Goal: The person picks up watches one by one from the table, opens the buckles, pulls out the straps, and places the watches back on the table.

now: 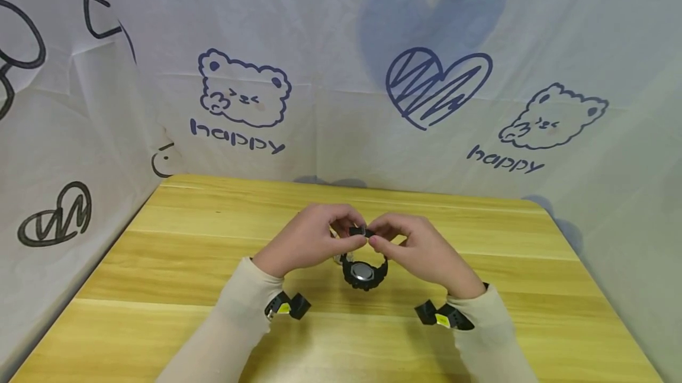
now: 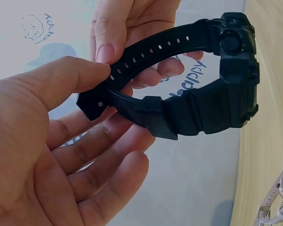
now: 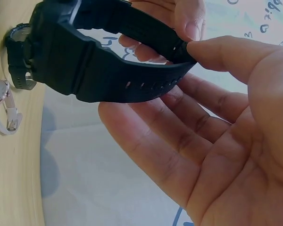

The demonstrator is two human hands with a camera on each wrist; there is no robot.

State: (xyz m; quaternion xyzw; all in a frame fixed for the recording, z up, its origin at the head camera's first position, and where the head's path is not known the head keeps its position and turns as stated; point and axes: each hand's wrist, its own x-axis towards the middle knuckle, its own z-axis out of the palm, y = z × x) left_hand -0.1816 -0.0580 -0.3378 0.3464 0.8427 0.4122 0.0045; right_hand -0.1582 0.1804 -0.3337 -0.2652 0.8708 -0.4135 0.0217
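Between my two hands hangs a black wristwatch, its strap bent into a loop with the round case toward me. My left hand pinches one side of the strap near its end, thumb on top. From the other side my right hand pinches the strap too, and the fingertips of both hands nearly meet. In the left wrist view the holed strap overlaps the other strap piece, which has a wide keeper loop. The right wrist view shows the holed strap from outside, resting over curled fingers.
On the wooden table lies a watch with a pale strap, mostly hidden behind my left hand in the head view. A second dark watch lies near it. A patterned white cloth hangs behind the table.
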